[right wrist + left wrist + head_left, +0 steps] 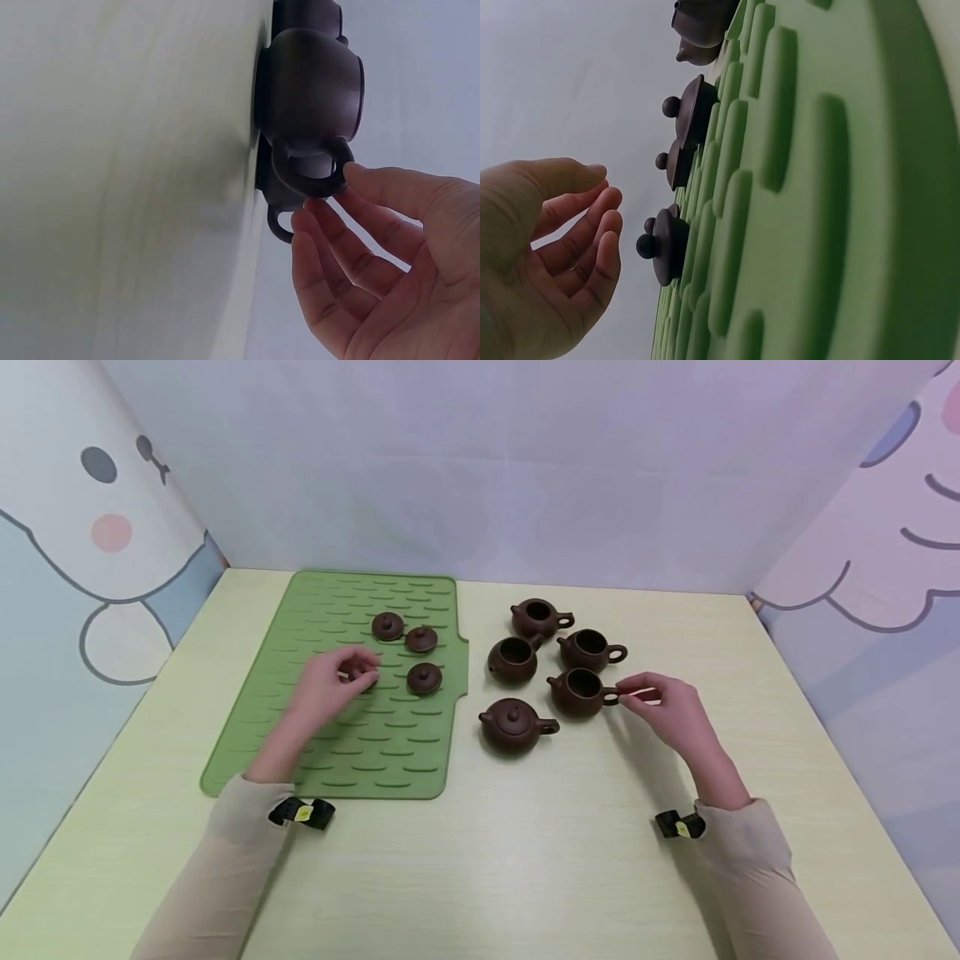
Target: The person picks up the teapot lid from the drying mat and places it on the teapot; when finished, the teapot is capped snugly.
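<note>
The right hand (pixel 663 706) is pinching the loop handle (pixel 300 182) of the open teapot (pixel 577 693) nearest to it, thumb against fingertips, while the left hand (pixel 333 681) is hanging over the green mat (pixel 360 783) with loosely bent fingers, holding nothing; a lid (pixel 673 244) is sitting near its fingertips. The right hand should probably be keeping its pinch light and level, since other open pots (pixel 588 652) are crowding the teapot's far side; the left would likely do best meeting a lid from above, thumb and finger on the knob. The lids are showing shallow domes with ball knobs, matte dark brown, apparently clay. The pots are sharing that dull finish, with rounded bodies and stubby spouts. A lidded pot (pixel 510 733) is standing between the hands, nearer the person, on the pale wood-grained counter (pixel 525 877). The mat is looking rubbery, patterned with raised ridges.
</note>
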A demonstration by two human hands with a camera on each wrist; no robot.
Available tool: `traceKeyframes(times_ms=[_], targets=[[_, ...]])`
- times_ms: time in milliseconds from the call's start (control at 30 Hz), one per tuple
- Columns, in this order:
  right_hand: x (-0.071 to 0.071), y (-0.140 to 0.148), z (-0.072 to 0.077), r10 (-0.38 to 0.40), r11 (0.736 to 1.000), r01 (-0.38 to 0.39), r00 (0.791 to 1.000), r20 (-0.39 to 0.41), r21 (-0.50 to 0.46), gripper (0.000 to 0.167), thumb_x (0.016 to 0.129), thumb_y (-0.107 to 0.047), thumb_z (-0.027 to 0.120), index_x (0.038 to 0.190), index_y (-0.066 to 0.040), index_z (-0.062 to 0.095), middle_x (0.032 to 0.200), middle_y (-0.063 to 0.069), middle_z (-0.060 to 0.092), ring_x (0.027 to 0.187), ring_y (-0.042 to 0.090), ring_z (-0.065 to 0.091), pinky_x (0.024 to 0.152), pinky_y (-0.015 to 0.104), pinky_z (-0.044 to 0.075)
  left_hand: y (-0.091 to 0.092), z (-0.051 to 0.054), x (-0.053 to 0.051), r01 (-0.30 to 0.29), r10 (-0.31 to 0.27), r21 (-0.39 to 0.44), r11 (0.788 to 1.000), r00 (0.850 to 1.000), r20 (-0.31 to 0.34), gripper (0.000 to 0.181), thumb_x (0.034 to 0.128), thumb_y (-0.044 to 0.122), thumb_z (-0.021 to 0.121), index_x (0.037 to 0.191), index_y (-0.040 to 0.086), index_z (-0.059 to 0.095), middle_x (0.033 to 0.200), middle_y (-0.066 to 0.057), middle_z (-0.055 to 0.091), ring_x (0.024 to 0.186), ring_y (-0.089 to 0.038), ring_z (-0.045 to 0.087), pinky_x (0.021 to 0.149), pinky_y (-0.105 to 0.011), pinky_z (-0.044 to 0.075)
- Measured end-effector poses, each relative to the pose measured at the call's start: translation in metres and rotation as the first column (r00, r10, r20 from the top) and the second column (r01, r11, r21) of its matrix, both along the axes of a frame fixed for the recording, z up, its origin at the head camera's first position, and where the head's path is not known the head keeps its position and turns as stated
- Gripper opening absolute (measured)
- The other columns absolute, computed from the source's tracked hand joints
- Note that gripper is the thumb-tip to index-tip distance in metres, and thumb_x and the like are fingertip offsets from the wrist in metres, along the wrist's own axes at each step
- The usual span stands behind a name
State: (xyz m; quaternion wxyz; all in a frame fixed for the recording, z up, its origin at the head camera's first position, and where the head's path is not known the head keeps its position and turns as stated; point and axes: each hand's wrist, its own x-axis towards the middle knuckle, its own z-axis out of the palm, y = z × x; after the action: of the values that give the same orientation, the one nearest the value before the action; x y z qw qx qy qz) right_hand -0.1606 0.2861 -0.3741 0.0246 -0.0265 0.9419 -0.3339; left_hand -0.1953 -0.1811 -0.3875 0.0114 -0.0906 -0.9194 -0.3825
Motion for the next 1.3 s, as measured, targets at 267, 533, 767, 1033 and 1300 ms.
traceKeyframes(times_ms=[267,533,767,1033,1300], targets=[[-0.002,-0.001,-0.003,0.006,1.000,-0.006,1.000,-0.005,0.002,0.026,0.098,-0.020,0.064,0.119,-0.006,0.069,0.115,0.017,0.072,0.108,0.038,0.068,0.079,0.029,0.051,-0.014,-0.002,0.001,-0.050,0.050,-0.013,0.999,0.999,0.011,0.018,0.0956,0.015,0.066,0.112,0.008,0.068,0.108,-0.013,0.072,0.097,-0.027,0.066,0.080,-0.035,0.051],[-0.003,-0.002,-0.003,0.011,1.000,-0.011,1.000,-0.009,0.011,0.025,0.098,-0.018,0.063,0.118,-0.005,0.070,0.115,0.018,0.072,0.107,0.038,0.068,0.078,0.030,0.051,-0.020,-0.002,0.003,-0.068,0.068,-0.013,0.998,0.997,0.021,0.020,0.0960,0.017,0.066,0.114,0.009,0.067,0.112,-0.014,0.071,0.100,-0.029,0.066,0.082,-0.038,0.051],[-0.004,-0.003,-0.004,0.012,1.000,-0.012,1.000,-0.008,0.018,0.024,0.098,-0.019,0.063,0.118,-0.006,0.070,0.115,0.017,0.072,0.107,0.038,0.068,0.079,0.031,0.051,-0.013,0.000,0.002,-0.044,0.043,0.005,0.999,0.999,0.030,0.022,0.0952,0.017,0.068,0.115,0.006,0.068,0.111,-0.015,0.072,0.101,-0.029,0.068,0.089,-0.045,0.056],[-0.004,-0.002,-0.006,0.013,1.000,-0.012,1.000,-0.012,0.025,0.025,0.099,-0.021,0.062,0.118,-0.006,0.070,0.114,0.017,0.072,0.107,0.038,0.068,0.079,0.032,0.051,0.005,-0.004,-0.001,-0.010,0.003,0.109,0.994,0.998,0.060,0.026,0.0935,0.009,0.069,0.118,0.000,0.066,0.114,-0.019,0.071,0.104,-0.030,0.069,0.090,-0.042,0.058],[-0.004,-0.002,-0.006,0.012,1.000,-0.011,1.000,-0.011,0.029,0.024,0.099,-0.021,0.062,0.117,-0.007,0.070,0.114,0.016,0.072,0.107,0.037,0.067,0.079,0.032,0.051,0.028,-0.009,-0.004,0.001,-0.015,0.175,0.985,0.997,0.079,0.029,0.0902,0.012,0.074,0.117,0.003,0.067,0.116,-0.017,0.072,0.107,-0.030,0.070,0.092,-0.044,0.057]])
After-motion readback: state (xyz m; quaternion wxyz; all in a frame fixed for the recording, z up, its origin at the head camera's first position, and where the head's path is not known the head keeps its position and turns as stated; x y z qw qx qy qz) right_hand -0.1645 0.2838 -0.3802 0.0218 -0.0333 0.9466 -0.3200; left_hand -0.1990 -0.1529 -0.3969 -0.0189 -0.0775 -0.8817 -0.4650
